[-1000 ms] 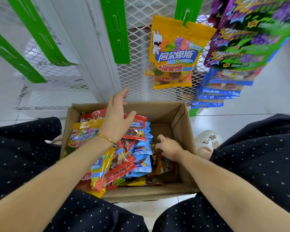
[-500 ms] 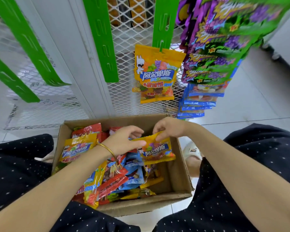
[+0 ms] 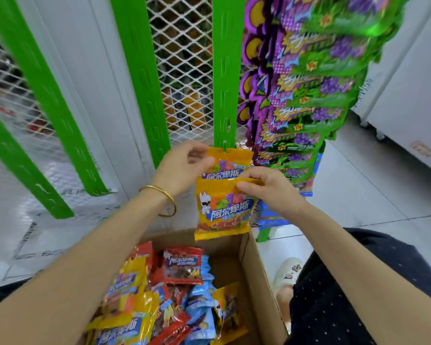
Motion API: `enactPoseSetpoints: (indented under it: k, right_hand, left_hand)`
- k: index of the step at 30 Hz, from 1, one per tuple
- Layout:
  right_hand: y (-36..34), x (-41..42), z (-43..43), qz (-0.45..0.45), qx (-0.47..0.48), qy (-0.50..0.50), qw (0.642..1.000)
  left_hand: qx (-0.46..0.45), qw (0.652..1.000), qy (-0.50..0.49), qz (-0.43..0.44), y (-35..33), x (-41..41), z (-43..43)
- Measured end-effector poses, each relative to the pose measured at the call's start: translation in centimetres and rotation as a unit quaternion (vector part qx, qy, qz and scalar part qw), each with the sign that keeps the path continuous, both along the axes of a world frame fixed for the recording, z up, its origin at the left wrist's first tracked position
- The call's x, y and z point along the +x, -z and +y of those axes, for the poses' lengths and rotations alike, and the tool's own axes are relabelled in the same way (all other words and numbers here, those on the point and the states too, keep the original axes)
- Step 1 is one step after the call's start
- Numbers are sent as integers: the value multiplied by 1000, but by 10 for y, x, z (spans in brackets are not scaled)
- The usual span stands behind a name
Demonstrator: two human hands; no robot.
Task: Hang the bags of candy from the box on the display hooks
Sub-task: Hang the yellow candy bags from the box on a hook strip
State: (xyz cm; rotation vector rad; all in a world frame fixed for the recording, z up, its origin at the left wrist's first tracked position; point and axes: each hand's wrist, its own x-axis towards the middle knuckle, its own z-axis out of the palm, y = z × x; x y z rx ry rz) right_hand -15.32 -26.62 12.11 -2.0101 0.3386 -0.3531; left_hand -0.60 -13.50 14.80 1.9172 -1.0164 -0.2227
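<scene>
Above the box (image 3: 259, 282) of candy, my right hand (image 3: 266, 188) is pinching the top edge of a yellow bag (image 3: 224, 210), my left hand (image 3: 184, 165) is curling against the hung bag (image 3: 230, 160), grip unclear, under the green strip (image 3: 225, 70)

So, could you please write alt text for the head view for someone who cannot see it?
The right hand holds a yellow candy bag up to a green display strip; the left hand pinches a matching bag hanging there. A cardboard box of candy sits below.
</scene>
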Motion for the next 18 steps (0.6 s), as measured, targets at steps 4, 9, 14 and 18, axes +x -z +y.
enactPoseSetpoints:
  k: [4,9,14,18]
  right_hand:
    - [-26,10,0,-69,-107,56,990]
    - [-42,30,1,-122,-255,154,947]
    - [-47,49,1,-132,-309,224,915]
    - [-50,56,1,-127,-342,234,901]
  left_hand:
    - [-85,995,-51,-7,-36,12,-35]
    - [-22,995,-40,-87,-49,16,-54]
    - [39,996,-19,-74,-54,16,-50]
    - [76,996,4,-36,-58,16,-47]
